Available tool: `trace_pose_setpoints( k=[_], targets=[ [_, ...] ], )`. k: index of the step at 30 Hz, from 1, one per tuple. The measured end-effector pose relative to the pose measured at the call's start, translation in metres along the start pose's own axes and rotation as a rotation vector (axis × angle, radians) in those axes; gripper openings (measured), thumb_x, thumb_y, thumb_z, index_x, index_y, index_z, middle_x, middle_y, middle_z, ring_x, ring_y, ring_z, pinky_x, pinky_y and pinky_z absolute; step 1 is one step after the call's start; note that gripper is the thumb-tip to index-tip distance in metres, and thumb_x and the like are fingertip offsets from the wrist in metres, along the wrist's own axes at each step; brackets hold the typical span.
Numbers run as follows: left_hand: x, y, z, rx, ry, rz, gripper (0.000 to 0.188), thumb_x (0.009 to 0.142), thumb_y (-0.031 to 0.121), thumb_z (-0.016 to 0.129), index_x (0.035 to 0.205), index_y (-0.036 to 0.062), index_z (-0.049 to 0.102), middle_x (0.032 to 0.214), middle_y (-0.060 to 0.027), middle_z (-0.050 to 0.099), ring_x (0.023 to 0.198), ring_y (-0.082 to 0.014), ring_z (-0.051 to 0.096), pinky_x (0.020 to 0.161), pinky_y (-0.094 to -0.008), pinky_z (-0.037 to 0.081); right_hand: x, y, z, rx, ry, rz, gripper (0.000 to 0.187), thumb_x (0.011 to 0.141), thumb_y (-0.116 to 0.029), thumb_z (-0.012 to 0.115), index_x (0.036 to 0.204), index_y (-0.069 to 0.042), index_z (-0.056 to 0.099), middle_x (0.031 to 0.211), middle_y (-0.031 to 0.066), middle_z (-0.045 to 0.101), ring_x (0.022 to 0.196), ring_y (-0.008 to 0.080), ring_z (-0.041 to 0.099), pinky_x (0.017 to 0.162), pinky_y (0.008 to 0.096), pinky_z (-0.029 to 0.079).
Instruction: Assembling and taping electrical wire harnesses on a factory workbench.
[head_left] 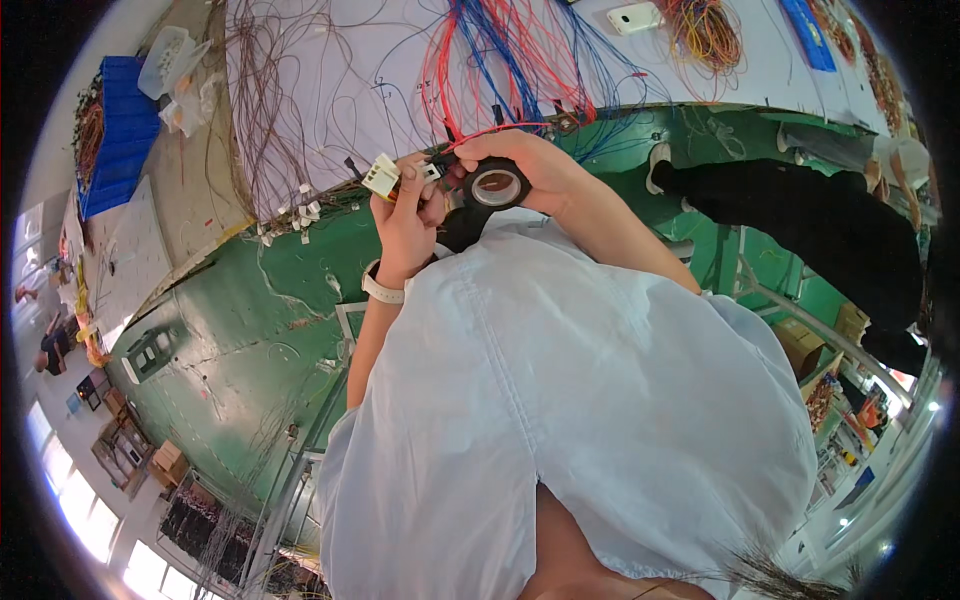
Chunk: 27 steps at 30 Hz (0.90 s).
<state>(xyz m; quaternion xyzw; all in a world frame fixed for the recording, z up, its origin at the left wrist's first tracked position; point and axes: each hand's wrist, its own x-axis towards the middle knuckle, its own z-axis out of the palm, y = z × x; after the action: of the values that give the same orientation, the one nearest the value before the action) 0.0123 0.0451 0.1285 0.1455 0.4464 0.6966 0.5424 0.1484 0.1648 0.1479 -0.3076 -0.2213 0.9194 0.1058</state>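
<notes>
I see the left hand (pixel 405 215) pinching a cream wire connector (pixel 382 177) near the edge of the white surface (pixel 780 85); the right hand (pixel 525 165), fingers curled, holds a black tape roll (pixel 478 172).

Seeing a white, rounded, phone-shaped object (pixel 635 18) lying flat at one o'clock and a narrow blue tray (pixel 808 36) at two o'clock. Spotting a black-trousered co-worker (pixel 800 222) towards three o'clock, with brown cardboard boxes (pixel 797 346) just below. Noticing bright windows (pixel 75 497) at eight o'clock, a glossy green floor (pixel 235 335) at nine o'clock, and a blue ribbed box (pixel 130 130) beside a translucent plastic tub (pixel 168 62) at ten o'clock.
</notes>
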Motion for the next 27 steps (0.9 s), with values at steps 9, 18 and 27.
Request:
trace_pose_setpoints(
  k=[9, 18, 27],
  targets=[
    [0.004, -0.008, 0.022, 0.296, 0.247, 0.267, 0.023, 0.095, 0.024, 0.053, 0.094, 0.0017, 0.057, 0.068, 0.0040, 0.047, 0.047, -0.0018, 0.033, 0.042, -0.0201, 0.023, -0.008, 0.024, 0.017, -0.553, 0.181, -0.383, 0.014, 0.084, -0.013, 0.064, 0.075, -0.002, 0.062, 0.070, -0.0054, 0.053, 0.062, 0.0016, 0.042, 0.055, 0.0202, 0.031],
    [0.010, -0.001, 0.014, 0.927, 0.109, 0.817, 0.018, 0.080, -0.001, 0.058, 0.097, -0.0011, 0.060, 0.075, -0.0064, 0.056, 0.068, -0.0190, 0.052, 0.060, -0.0282, 0.043, -0.032, 0.005, 0.034, -0.390, 0.180, -0.241, 0.018, 0.085, -0.016, 0.063, 0.074, -0.002, 0.062, 0.073, -0.0023, 0.058, 0.065, 0.0029, 0.048, 0.057, 0.0199, 0.035],
    [0.007, 0.004, 0.012, 1.125, -0.003, 0.940, 0.039, 0.069, -0.006, 0.060, 0.107, 0.0047, 0.062, 0.083, -0.0101, 0.058, 0.071, -0.0255, 0.055, 0.062, -0.0318, 0.046, -0.026, 0.007, 0.019, -0.456, 0.175, -0.203, 0.027, 0.082, -0.026, 0.066, 0.068, -0.003, 0.067, 0.061, -0.0011, 0.059, 0.053, 0.0039, 0.049, 0.049, 0.0212, 0.036]
  ],
)
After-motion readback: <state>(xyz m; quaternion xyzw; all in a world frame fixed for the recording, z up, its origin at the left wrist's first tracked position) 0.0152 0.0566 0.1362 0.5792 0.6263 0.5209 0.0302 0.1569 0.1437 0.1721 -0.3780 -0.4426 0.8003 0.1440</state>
